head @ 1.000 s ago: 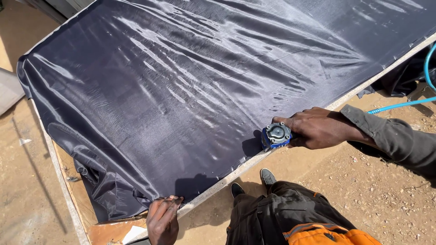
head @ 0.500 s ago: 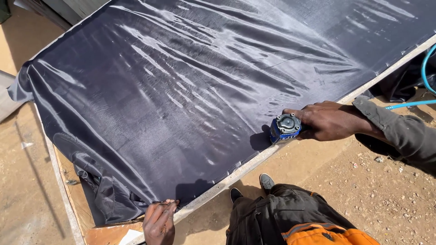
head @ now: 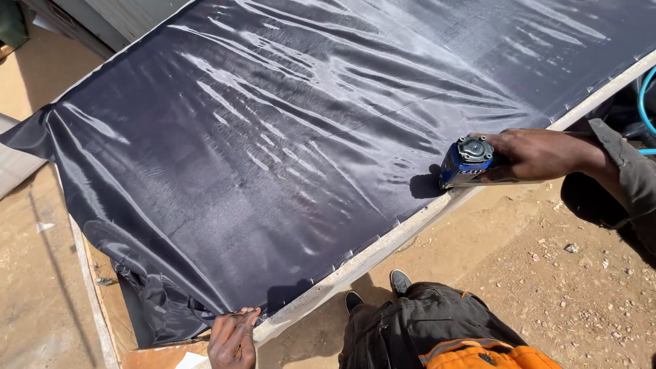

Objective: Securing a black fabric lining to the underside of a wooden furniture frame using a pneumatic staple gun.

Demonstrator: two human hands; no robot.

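A large sheet of shiny black fabric point(head: 287, 143) lies stretched over a wooden frame point(head: 369, 256), whose pale near edge runs diagonally. My right hand point(head: 540, 154) grips a blue pneumatic stapler point(head: 466, 162), its nose set on the fabric at the frame's near edge. My left hand point(head: 232, 336) pinches the fabric's edge near the lower left corner and pulls it over the frame. A row of staples shows along the edge between my hands.
Sandy ground with small stones point(head: 567, 273) lies below the frame. My dark trousers and shoes point(head: 410, 321) are under the edge, with orange cloth point(head: 478, 355) at the bottom. A blue air hose point(head: 644, 102) curves at the right. Bunched fabric point(head: 157, 307) hangs at the lower left corner.
My right hand has slid the stapler further right along the frame's edge. My left hand keeps holding the fabric near the corner.
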